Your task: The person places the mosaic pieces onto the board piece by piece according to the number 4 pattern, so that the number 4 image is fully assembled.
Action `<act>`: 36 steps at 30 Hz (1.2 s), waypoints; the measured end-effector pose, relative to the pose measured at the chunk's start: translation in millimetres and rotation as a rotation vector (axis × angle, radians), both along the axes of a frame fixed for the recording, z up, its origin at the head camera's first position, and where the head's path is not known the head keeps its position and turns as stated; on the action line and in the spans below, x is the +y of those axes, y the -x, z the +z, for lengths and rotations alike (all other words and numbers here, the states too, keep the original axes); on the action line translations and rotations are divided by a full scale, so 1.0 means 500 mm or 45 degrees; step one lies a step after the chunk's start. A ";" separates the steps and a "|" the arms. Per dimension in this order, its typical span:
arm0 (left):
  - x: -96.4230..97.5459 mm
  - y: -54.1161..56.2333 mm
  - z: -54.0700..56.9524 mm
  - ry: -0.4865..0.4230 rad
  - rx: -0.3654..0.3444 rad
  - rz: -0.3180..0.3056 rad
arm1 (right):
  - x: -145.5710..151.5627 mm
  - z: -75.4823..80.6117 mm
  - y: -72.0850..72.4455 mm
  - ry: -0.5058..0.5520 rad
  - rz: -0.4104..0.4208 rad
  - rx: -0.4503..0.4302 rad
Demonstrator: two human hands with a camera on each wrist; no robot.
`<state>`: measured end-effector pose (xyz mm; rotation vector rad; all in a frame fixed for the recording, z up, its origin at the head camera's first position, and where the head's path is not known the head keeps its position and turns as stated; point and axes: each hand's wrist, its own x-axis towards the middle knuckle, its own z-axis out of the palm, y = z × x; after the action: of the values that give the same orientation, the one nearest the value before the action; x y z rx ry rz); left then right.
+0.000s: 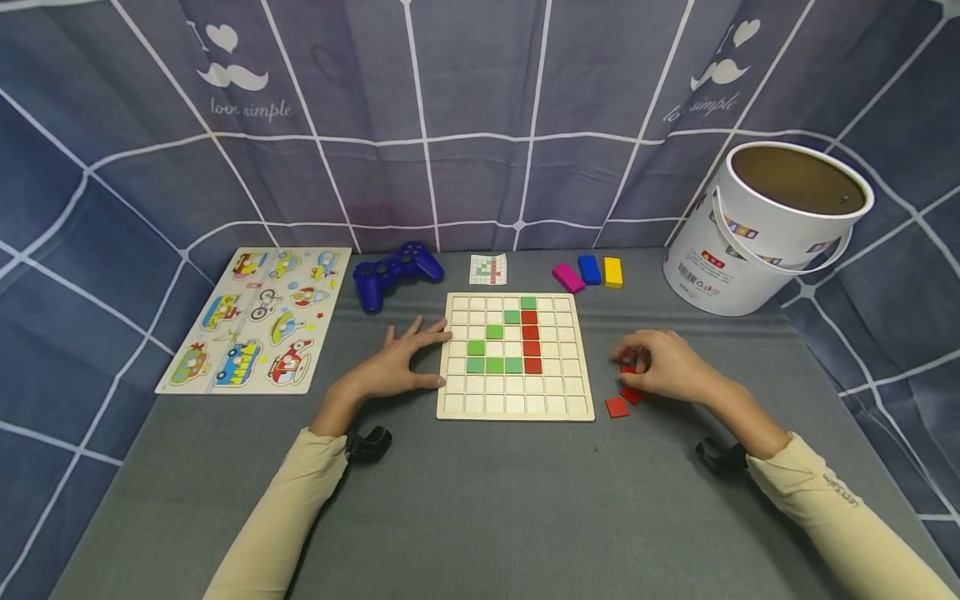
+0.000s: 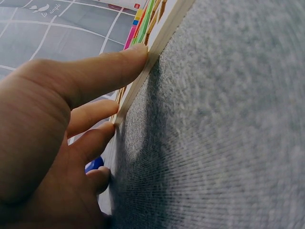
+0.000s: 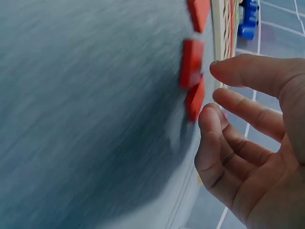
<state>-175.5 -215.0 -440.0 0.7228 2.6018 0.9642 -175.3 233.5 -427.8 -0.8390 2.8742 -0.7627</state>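
A square wooden grid board (image 1: 457, 404) lies flat on the grey table, with several green tiles (image 1: 494, 332) and a column of red tiles (image 1: 531, 347) in its cells. My left hand (image 1: 393, 364) touches the board's left edge with thumb and fingertips, fingers spread. To the right of the board, my right hand (image 1: 671, 367) hovers over loose red tiles (image 1: 617, 407), partly hiding them. In the right wrist view its thumb and fingers stand apart, with nothing between them, close to the red tiles (image 3: 192, 64).
Behind the board lie a small pattern card (image 1: 488, 269) and pink (image 1: 568, 278), blue (image 1: 589, 270) and yellow blocks (image 1: 612, 272). A blue game controller (image 1: 397, 271) and a vehicle picture puzzle (image 1: 255, 321) lie left. A white bucket (image 1: 738, 250) stands back right.
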 end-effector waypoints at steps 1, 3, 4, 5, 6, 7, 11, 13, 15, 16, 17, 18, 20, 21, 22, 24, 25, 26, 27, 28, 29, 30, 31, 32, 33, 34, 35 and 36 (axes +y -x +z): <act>-0.001 0.000 0.000 0.000 0.001 0.002 | 0.008 0.000 -0.002 -0.006 -0.002 0.000; -0.003 -0.001 0.000 0.000 0.010 0.000 | 0.021 0.000 -0.005 -0.019 -0.006 -0.006; -0.005 -0.001 0.000 0.001 0.012 0.000 | 0.025 0.000 -0.006 -0.022 -0.008 -0.010; -0.007 0.000 -0.001 0.001 0.016 0.000 | 0.028 0.000 -0.007 -0.027 -0.007 -0.014; -0.009 0.000 -0.001 0.003 0.021 -0.001 | 0.030 -0.001 -0.007 -0.030 -0.004 -0.018; -0.010 -0.001 -0.002 0.004 0.024 -0.001 | 0.031 -0.002 -0.006 -0.028 -0.002 -0.019; -0.011 -0.002 -0.004 0.002 0.022 0.001 | 0.030 -0.009 -0.002 -0.005 -0.001 -0.032; -0.009 -0.002 -0.005 0.001 0.019 0.002 | 0.030 -0.012 -0.001 0.010 -0.003 -0.037; -0.009 -0.002 -0.007 -0.002 0.015 0.005 | 0.029 -0.015 0.001 0.020 -0.003 -0.040; -0.010 -0.002 -0.007 -0.005 0.013 0.007 | 0.029 -0.016 0.002 0.022 -0.005 -0.040; -0.009 -0.002 -0.007 -0.006 0.011 0.008 | 0.029 -0.017 0.003 0.022 -0.007 -0.037; -0.009 -0.002 -0.008 -0.006 0.010 0.008 | 0.028 -0.017 0.004 0.021 -0.009 -0.034; -0.009 -0.001 -0.007 -0.003 0.011 0.004 | 0.024 -0.016 0.004 0.019 -0.014 -0.028; -0.009 -0.001 -0.007 -0.001 0.012 0.001 | 0.021 -0.016 0.005 0.020 -0.016 -0.021; -0.009 -0.001 -0.007 0.001 0.013 -0.002 | 0.017 -0.014 0.005 0.021 -0.016 -0.014; -0.008 -0.001 -0.005 0.009 0.014 -0.003 | 0.005 -0.011 0.006 0.030 -0.011 -0.001; -0.008 -0.001 -0.005 0.010 0.014 -0.002 | -0.003 -0.009 0.006 0.037 -0.006 0.004; -0.008 -0.001 -0.005 0.011 0.015 -0.002 | -0.013 -0.007 0.006 0.044 0.002 0.008; -0.008 -0.001 -0.004 0.011 0.013 -0.001 | -0.023 -0.005 0.006 0.050 0.014 0.012; -0.007 0.000 -0.005 0.010 0.015 -0.001 | -0.033 -0.004 0.005 0.056 0.025 0.009; -0.007 0.000 -0.005 0.011 0.017 0.000 | -0.044 -0.002 0.004 0.064 0.037 0.006; -0.006 0.000 -0.005 0.010 0.019 -0.001 | -0.054 0.000 0.003 0.070 0.051 0.002; -0.006 0.000 -0.005 0.009 0.022 -0.003 | -0.065 0.001 0.001 0.076 0.066 -0.003; -0.006 0.001 -0.006 0.008 0.025 -0.005 | -0.076 0.002 -0.001 0.081 0.082 -0.007; -0.005 0.001 -0.006 0.008 0.026 -0.006 | -0.086 0.003 -0.003 0.086 0.099 -0.010; -0.005 0.002 -0.007 0.011 0.027 -0.005 | -0.096 0.004 -0.005 0.091 0.116 -0.016; -0.005 0.002 -0.007 0.012 0.027 -0.006 | -0.106 0.006 -0.007 0.093 0.133 -0.012; -0.004 0.001 -0.005 0.012 0.025 -0.007 | -0.116 0.007 -0.009 0.092 0.152 -0.009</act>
<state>-176.2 -217.0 -442.7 0.7404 2.6185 0.9470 -170.9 175.6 -424.4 -1.0031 2.7752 -0.8589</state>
